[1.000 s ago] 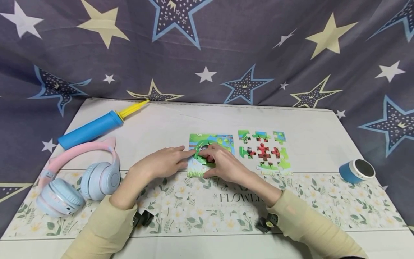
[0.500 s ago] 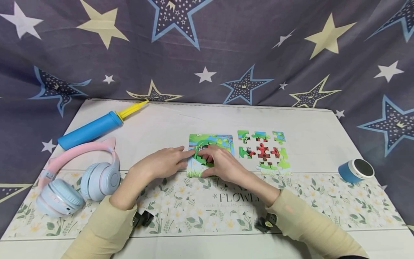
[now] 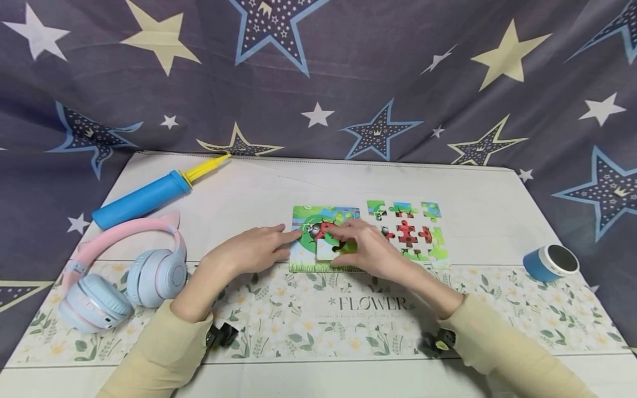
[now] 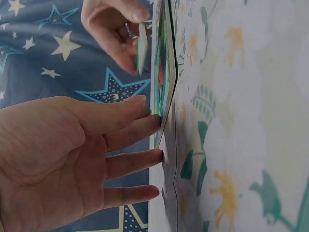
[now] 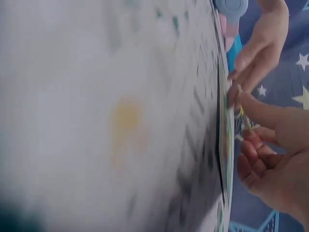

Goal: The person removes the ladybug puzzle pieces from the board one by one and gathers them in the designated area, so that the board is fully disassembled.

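Note:
A square ladybug picture board (image 3: 304, 266) lies at the middle of the table. My left hand (image 3: 251, 250) stretches its fingers to the board's left edge, fingertips right at the rim in the left wrist view. My right hand (image 3: 373, 249) pinches a puzzle piece (image 3: 325, 250) between thumb and fingers, over the board's right half. In the left wrist view this puzzle piece (image 4: 142, 48) is tilted on edge, apart from the board. The board's printed ladybug (image 3: 314, 230) shows left of my right fingers. Right of the board, several loose puzzle pieces (image 3: 407, 234) lie spread out, some partly hidden by my right hand.
Pink and blue headphones (image 3: 154, 276) lie at the left, with a blue and yellow hand pump (image 3: 144, 199) behind them. A small blue cylinder with a dark top (image 3: 539, 265) stands at the right. A star-patterned curtain (image 3: 318, 83) hangs behind the table.
My right hand has moved to the right with a puzzle piece lifted in its fingers, uncovering the ladybug on the board. My left hand has stayed at the left edge.

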Tool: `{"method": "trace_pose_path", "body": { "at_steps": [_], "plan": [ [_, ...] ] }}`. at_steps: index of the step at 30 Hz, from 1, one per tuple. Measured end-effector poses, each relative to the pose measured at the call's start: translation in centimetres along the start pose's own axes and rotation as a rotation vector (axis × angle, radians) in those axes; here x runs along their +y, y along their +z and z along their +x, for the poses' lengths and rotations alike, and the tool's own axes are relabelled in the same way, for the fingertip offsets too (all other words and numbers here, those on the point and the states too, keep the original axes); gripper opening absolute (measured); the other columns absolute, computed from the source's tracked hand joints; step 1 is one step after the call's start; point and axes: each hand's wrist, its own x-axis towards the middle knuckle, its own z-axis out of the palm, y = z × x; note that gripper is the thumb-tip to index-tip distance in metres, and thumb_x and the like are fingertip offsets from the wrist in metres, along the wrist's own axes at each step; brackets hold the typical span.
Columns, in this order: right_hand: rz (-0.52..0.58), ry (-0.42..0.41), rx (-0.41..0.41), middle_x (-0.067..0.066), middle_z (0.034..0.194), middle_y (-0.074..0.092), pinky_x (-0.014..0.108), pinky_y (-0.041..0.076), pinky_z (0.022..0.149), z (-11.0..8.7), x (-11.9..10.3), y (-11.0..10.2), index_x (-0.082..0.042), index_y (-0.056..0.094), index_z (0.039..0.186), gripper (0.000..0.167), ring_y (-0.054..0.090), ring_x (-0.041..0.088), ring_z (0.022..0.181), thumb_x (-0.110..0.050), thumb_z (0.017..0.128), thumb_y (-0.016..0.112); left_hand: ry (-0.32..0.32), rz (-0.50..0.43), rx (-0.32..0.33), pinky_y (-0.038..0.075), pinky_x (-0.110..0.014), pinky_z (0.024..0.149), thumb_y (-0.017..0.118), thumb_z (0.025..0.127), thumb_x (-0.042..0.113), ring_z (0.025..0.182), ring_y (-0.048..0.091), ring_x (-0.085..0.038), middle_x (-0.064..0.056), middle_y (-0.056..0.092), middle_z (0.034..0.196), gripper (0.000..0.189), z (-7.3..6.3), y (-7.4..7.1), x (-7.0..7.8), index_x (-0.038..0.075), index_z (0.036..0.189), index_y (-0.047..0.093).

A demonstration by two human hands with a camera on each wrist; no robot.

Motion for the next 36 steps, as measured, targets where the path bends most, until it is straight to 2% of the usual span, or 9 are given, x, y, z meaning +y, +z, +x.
{"method": "trace_pose_path", "body": {
  "at_steps": [3, 8, 15, 20, 25, 31, 36],
  "plan": [
    [-0.012, 0.012, 0.026, 0.003, 0.118, 0.068, 0.036, 0.061, 0.083, -1.4, 1.1, -1.2, -0.010, 0.063, 0.142, 0.069, 0.064, 0.019, 0.098, -0.024, 0.079, 0.089, 0.009, 0.000, 0.002, 0.034, -0.061, 0.121, 0.050, 0.109, 0.023, 0.150, 0.038, -0.048, -0.030, 0.033, 0.164, 0.054, 0.0, 0.0, -0.1, 0.014, 0.161, 0.038],
    [-0.060, 0.024, 0.072, 0.003, 0.121, 0.069, 0.045, 0.058, 0.092, -4.1, 3.2, -3.0, -0.011, 0.067, 0.138, 0.066, 0.064, 0.021, 0.109, -0.023, 0.078, 0.091, 0.023, 0.003, 0.011, 0.033, -0.061, 0.122, 0.050, 0.109, 0.023, 0.149, 0.038, -0.049, -0.030, 0.034, 0.163, 0.053, -0.1, 0.0, 0.0, 0.013, 0.160, 0.039],
    [-0.106, 0.051, 0.094, 0.009, 0.127, 0.069, 0.057, 0.054, 0.101, -6.5, 5.2, -3.9, -0.011, 0.069, 0.136, 0.065, 0.062, 0.030, 0.120, -0.022, 0.076, 0.092, 0.021, 0.006, 0.015, 0.032, -0.062, 0.123, 0.051, 0.109, 0.023, 0.150, 0.037, -0.048, -0.030, 0.034, 0.163, 0.053, -0.1, 0.1, 0.0, 0.012, 0.160, 0.039],
    [-0.156, 0.028, 0.097, 0.012, 0.128, 0.071, 0.060, 0.052, 0.103, -7.1, 6.0, -3.9, -0.011, 0.071, 0.132, 0.063, 0.060, 0.035, 0.124, -0.022, 0.074, 0.093, 0.022, 0.007, 0.017, 0.032, -0.062, 0.122, 0.051, 0.109, 0.023, 0.150, 0.038, -0.048, -0.030, 0.035, 0.163, 0.054, 0.0, 0.1, 0.0, 0.013, 0.160, 0.039],
    [-0.188, 0.003, 0.091, 0.007, 0.123, 0.073, 0.055, 0.055, 0.096, -7.3, 6.4, -3.7, -0.012, 0.071, 0.132, 0.063, 0.063, 0.030, 0.117, -0.024, 0.074, 0.093, 0.021, 0.003, 0.013, 0.033, -0.062, 0.122, 0.051, 0.109, 0.023, 0.150, 0.038, -0.048, -0.030, 0.034, 0.163, 0.053, 0.0, 0.2, 0.0, 0.013, 0.160, 0.039],
    [-0.209, -0.019, 0.095, 0.004, 0.121, 0.075, 0.055, 0.054, 0.095, -7.2, 6.6, -3.8, -0.012, 0.071, 0.131, 0.063, 0.062, 0.029, 0.116, -0.026, 0.073, 0.093, 0.023, 0.006, 0.016, 0.033, -0.062, 0.122, 0.050, 0.109, 0.023, 0.150, 0.038, -0.048, -0.031, 0.034, 0.163, 0.053, -0.1, 0.2, 0.1, 0.012, 0.160, 0.039],
    [-0.204, -0.063, 0.118, 0.000, 0.115, 0.077, 0.048, 0.055, 0.091, -7.3, 6.8, -4.0, -0.011, 0.072, 0.130, 0.064, 0.063, 0.023, 0.110, -0.025, 0.072, 0.094, 0.019, 0.000, 0.018, 0.033, -0.061, 0.122, 0.050, 0.109, 0.023, 0.150, 0.038, -0.048, -0.030, 0.033, 0.163, 0.054, -0.2, 0.2, 0.0, 0.013, 0.160, 0.038]
  ]
}}
